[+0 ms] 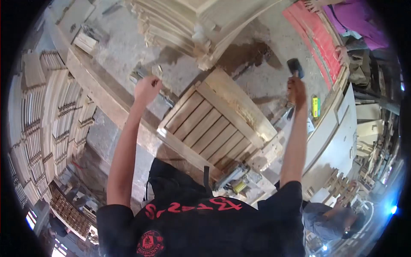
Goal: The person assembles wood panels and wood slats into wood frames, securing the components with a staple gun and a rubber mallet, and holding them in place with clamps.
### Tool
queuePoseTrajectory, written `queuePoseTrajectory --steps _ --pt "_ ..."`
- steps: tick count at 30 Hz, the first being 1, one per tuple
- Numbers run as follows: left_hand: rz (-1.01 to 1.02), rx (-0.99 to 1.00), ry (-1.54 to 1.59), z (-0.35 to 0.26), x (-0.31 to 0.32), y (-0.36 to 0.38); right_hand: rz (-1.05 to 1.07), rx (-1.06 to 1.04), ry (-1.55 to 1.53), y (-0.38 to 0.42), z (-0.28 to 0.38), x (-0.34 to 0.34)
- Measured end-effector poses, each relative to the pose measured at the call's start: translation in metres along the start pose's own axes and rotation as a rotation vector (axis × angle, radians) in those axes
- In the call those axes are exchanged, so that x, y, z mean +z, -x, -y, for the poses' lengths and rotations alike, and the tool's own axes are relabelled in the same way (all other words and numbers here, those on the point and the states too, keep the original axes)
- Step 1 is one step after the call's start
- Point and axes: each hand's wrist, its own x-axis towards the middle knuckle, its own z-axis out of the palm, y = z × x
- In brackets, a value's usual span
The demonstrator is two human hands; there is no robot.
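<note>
Wooden slatted panel (209, 125), one, framed, lying flat on the counter (115, 55), between and nearer the body than both hands. Right hand (296, 91): beyond the panel's right side, gripping a black-headed mallet (295, 67). Left hand (147, 90): beyond the panel's left corner, fingers curled; whether it holds anything, cannot tell. Risks, as judged: an off-centre mallet blow could dent the frame or split a slat; an unsteadied panel could skid.

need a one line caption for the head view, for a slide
Right hand gripping a mallet, left hand curled, on either side of a slatted wooden panel.
</note>
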Motion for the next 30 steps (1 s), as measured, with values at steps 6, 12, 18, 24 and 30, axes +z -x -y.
queuePoseTrajectory --steps 6,12,18,24,30 --pt "0.079 0.025 -0.089 0.027 0.013 -0.014 -0.386 0.026 0.409 0.053 0.265 -0.122" --pt "0.107 -0.007 -0.034 0.012 0.003 -0.008 -0.316 0.061 0.46 0.038 0.206 -0.071" --pt "0.043 0.028 -0.084 0.01 0.007 -0.008 -0.099 0.523 0.495 0.152 0.045 0.008" --pt "0.012 0.069 -0.049 0.012 0.004 -0.005 -0.341 0.218 0.454 0.169 0.268 -0.122" --pt "0.092 0.04 -0.045 0.009 0.0 -0.006 -0.391 -0.038 0.476 0.1 0.333 -0.094"
